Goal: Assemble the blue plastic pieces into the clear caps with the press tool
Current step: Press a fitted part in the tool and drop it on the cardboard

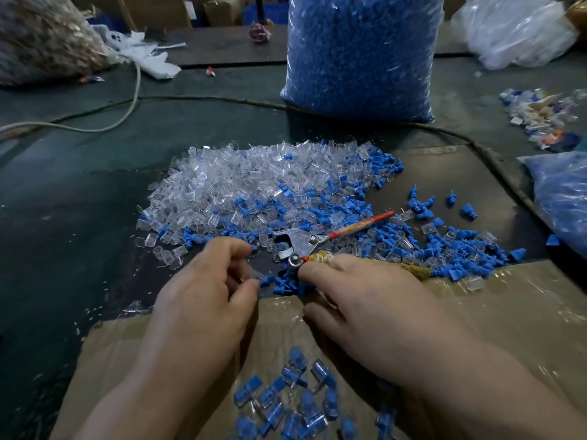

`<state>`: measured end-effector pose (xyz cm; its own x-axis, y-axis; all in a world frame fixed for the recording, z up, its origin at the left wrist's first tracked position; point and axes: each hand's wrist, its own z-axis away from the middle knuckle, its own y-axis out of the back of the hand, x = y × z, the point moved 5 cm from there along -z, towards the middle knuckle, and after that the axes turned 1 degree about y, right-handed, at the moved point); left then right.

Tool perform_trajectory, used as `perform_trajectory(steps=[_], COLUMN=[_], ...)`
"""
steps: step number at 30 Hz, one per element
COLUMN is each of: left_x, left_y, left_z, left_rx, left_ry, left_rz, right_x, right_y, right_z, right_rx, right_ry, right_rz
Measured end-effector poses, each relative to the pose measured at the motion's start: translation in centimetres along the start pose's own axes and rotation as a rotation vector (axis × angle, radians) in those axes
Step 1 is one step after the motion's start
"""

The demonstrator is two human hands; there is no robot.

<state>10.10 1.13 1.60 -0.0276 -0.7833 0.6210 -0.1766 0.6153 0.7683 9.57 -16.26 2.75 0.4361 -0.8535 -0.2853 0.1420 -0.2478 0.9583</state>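
A heap of clear caps (228, 182) covers the middle of the dark table, with loose blue plastic pieces (444, 246) mixed in and spread to its right. The metal press tool (301, 244) lies among them, jaws apart, one red handle pointing up and right. My right hand (359, 300) grips the tool's lower, cord-wrapped handle. My left hand (206, 287) pinches a clear cap (255, 276) between thumb and fingers, just left of the jaws, with a blue piece beside it. Several finished blue-filled caps (286, 398) lie on a cardboard sheet (476, 312) near me.
A tall clear bag of blue pieces (359, 55) stands behind the heap. A black cable (203, 98) and a white cord (133, 100) cross the table. Another blue-filled bag (565, 192) lies at the right edge, scrap parts (540, 115) beyond it.
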Motion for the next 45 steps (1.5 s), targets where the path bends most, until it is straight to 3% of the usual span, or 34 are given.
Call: perform_trajectory(steps=[7,16,23,27,30,36,41,45], left_x=[1.5,0.4,-0.1,-0.2,0.4,1.5,1.2,1.5], left_y=[-1.1,-1.3,-1.4,-1.5,-1.9,-1.9,-2.4,-2.7], left_z=[0.6,1.1,0.9,1.0,1.3,1.6,1.8,1.7], left_rx=[-0.115,-0.087,-0.056,-0.055,-0.148,-0.211,-0.265,-0.28], left_ry=[-0.164,-0.013,0.062,0.114,0.046,-0.111,-0.084,-0.03], left_rz=[-0.09,0.299,0.391,0.516,0.489,0.463,0.664,0.846], right_x=[-0.4,-0.2,0.4,1.1,1.8,0.8,0.3,0.5], right_y=[-0.5,0.2,0.3,1.0,1.1,1.7,1.4,1.3], right_z=[-0.4,-0.3,-0.2,0.3,0.8,0.9,0.9,1.1], right_rx=[-0.027,-0.026,-0.031,-0.019,0.038,0.073,0.055,0.112], right_ry=[0.037,0.0,-0.059,-0.169,-0.245,-0.197,-0.179,-0.145], right_rz=[0.066,-0.033,-0.096,-0.401,-0.705,-1.095,-1.171,-1.007])
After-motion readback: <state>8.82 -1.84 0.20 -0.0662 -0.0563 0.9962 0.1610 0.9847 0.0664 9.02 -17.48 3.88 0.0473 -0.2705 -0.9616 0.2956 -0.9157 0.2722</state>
